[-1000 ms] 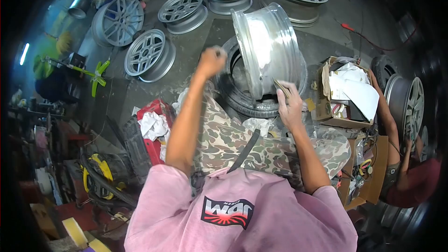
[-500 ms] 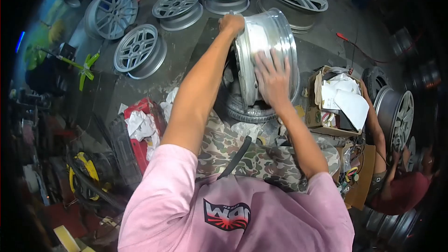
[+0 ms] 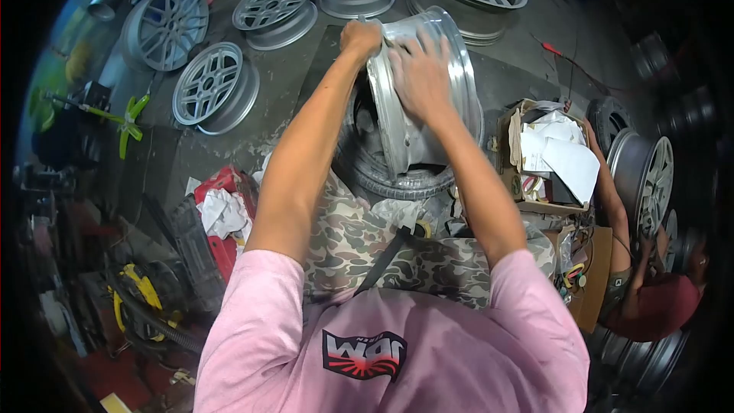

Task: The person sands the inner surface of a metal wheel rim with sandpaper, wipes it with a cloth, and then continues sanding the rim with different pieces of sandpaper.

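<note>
A silver car wheel rim is propped on its side edge before me, leaning over a black tire. My left hand is closed round the upper left edge of the rim. On the outer barrel of the rim lies my right hand, its fingers spread and slightly blurred by motion. No tool shows under the right palm, though its underside is hidden. The rim's near lip looks dull and rough, while its barrel shines.
Several silver wheels stand on the floor beyond. At right is a cardboard box of papers, with another person's arm and a wheel beside it. A red toolbox holding crumpled paper is at left, near a green fan.
My right hand has slid up and toward the left along the rim's barrel. The left hand keeps its hold on the edge. The whole view has shifted slightly.
</note>
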`<move>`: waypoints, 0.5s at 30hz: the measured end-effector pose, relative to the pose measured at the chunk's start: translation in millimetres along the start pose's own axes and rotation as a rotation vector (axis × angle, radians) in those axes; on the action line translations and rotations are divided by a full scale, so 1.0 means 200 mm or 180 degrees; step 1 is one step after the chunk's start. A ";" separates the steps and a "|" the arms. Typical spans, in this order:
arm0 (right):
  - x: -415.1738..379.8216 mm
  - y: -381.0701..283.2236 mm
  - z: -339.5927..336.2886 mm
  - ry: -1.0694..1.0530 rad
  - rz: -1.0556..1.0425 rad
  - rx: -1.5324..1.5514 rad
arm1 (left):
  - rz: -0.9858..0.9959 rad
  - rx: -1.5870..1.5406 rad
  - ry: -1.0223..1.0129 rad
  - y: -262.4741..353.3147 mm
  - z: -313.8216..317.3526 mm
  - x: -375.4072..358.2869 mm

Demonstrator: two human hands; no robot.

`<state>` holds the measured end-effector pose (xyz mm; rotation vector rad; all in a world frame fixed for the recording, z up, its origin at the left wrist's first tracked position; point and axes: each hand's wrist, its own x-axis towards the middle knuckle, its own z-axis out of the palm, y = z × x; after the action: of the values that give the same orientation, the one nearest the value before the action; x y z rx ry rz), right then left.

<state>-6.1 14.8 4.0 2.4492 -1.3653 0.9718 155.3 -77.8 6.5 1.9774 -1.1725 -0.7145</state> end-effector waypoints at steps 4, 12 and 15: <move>-0.05 0.04 -0.05 -0.0339 -0.0350 -0.0011 | 0.0020 -0.0071 0.0107 -0.05 0.01 0.05; -0.69 0.02 -0.60 0.0019 0.1967 0.2191 | 0.0029 0.0058 0.0043 -0.06 0.02 0.07; -0.72 0.11 -0.58 -0.0088 0.2918 0.3247 | 0.0056 0.0020 0.0020 -0.04 0.00 0.05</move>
<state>-129.3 154.6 0.5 2.2587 -2.5503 2.2928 163.7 -83.6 0.4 1.9707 -1.1885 -0.6959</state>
